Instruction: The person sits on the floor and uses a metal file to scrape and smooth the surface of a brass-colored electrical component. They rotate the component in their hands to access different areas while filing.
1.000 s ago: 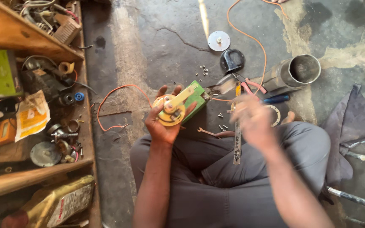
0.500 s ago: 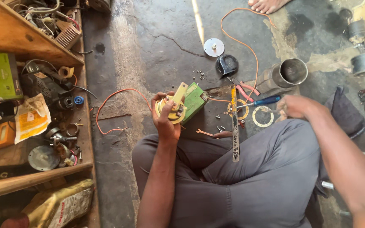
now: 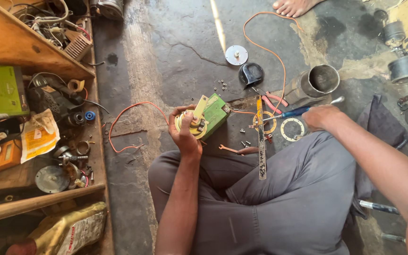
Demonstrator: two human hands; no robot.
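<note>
- A long flat metal file (image 3: pixel 260 141) lies lengthwise between the hands, beside a thin ring gasket (image 3: pixel 293 129), a steel cup (image 3: pixel 323 80) and scattered small screws (image 3: pixel 222 85).
- Left hand (image 3: pixel 185 134) clasps a round yellow-and-green horn unit (image 3: pixel 203 120) above the lap, its disc face up and the green body pointing away.
- Right hand (image 3: pixel 321 117) is closed on a blue-handled screwdriver (image 3: pixel 294 112), which lies crosswise; its tip apparently points left.

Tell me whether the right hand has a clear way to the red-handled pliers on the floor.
Probably yes. The right hand rests at the blue-handled screwdriver, and the red-handled pliers lie just beyond it on the bare floor, with nothing stacked on them. The left hand holds the green part off to the side.
</note>
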